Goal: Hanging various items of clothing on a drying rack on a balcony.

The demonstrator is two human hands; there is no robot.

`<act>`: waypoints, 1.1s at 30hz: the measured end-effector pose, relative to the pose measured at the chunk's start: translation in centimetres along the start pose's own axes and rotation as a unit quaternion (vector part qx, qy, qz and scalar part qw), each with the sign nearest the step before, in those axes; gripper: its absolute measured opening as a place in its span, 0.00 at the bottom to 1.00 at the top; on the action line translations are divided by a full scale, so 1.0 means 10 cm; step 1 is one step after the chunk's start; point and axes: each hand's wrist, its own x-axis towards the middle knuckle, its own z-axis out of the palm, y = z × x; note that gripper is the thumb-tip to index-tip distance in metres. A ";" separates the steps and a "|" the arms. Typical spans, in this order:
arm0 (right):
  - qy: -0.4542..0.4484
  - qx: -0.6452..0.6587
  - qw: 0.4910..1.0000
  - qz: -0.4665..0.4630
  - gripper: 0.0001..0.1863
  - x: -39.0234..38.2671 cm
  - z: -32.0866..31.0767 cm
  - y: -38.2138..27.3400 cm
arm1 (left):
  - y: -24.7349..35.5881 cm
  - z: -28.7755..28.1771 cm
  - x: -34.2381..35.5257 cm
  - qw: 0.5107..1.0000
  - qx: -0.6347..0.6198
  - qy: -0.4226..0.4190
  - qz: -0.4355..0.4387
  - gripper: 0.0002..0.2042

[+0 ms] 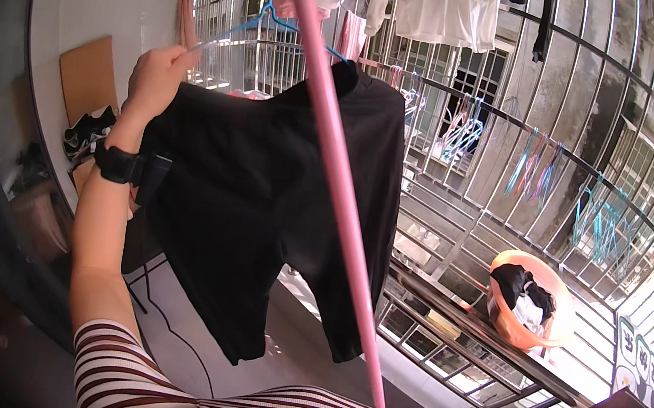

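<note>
My left hand (157, 82) is closed at the left end of a blue clothes hanger (268, 11), where the waist corner of a pair of black pants (264, 168) hangs. The pants drape below the hanger with both legs pointing down. In front of them a pink pole (337, 145) slants from the top edge to my striped shirt at the bottom. A pink fitting tops the pole, beside the hanger's hook. My right hand does not show. A black band (122, 165) is round my left wrist.
An orange basin (557, 316) holding black and white clothes stands at the right by the metal railing (456, 310). Several spare hangers (605, 224) hang along the window bars. A white shirt (437, 2) hangs overhead. Cardboard (89, 78) leans on the left wall.
</note>
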 end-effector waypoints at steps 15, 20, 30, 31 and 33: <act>0.032 0.154 0.986 -0.058 0.14 -0.09 0.02 0.40 | -0.08 0.12 -0.03 0.999 -0.003 0.029 0.023 0.16; 0.151 -0.149 0.971 -0.109 0.16 -0.05 -0.10 -0.03 | -0.22 -0.01 -0.29 0.998 0.042 0.014 0.035 0.16; 0.406 -0.349 0.826 -0.175 0.09 0.40 -0.71 -1.34 | -0.60 -0.29 -1.02 0.993 0.068 -0.025 0.090 0.07; 0.437 -0.385 0.777 -0.239 0.10 0.44 -0.82 -1.50 | -0.65 -0.32 -1.08 0.994 0.049 -0.040 0.088 0.07; 0.477 -0.453 0.720 -0.221 0.11 0.53 -1.03 -1.82 | -0.77 -0.38 -1.18 0.992 0.050 -0.059 0.099 0.07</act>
